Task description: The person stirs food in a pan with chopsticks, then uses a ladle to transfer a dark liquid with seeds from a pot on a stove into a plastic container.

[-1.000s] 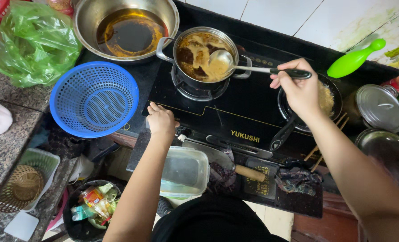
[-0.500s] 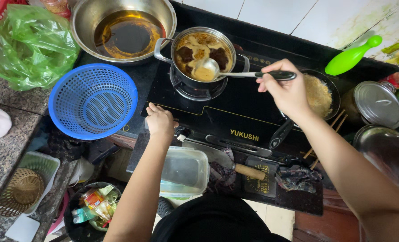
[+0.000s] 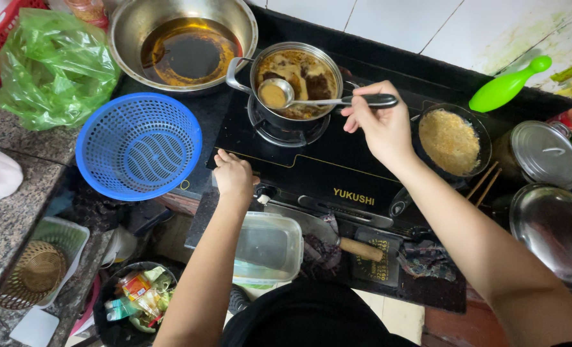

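Ladle (image 3: 299,98) gripped by right hand (image 3: 379,125) over saucepan (image 3: 297,82), left hand (image 3: 234,175) curled on stove edge (image 3: 234,168), blue basket (image 3: 138,145) beside

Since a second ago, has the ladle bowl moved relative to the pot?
Yes. The ladle has shifted from the right rim of the small pot to its left side, held by the right hand.
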